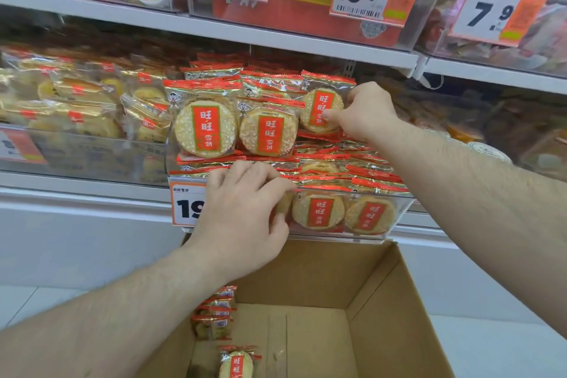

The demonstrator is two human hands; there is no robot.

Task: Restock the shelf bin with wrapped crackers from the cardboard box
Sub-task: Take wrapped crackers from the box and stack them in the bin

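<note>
The right hand [365, 110] pinches an upright wrapped cracker [320, 109] atop the shelf bin [395, 215]. The left hand [245, 215], fingers curled, grips the bin's front edge. Below both sits the cardboard box [383, 316].

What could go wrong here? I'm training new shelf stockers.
1. The clear bin is heaped above its front wall; the upright packets may topple forward into the cardboard box.
2. The right hand pinches one cracker packet at the pile's edge; wedging it in could crack it.
3. The left hand covers the price tag and might knock it.
</note>
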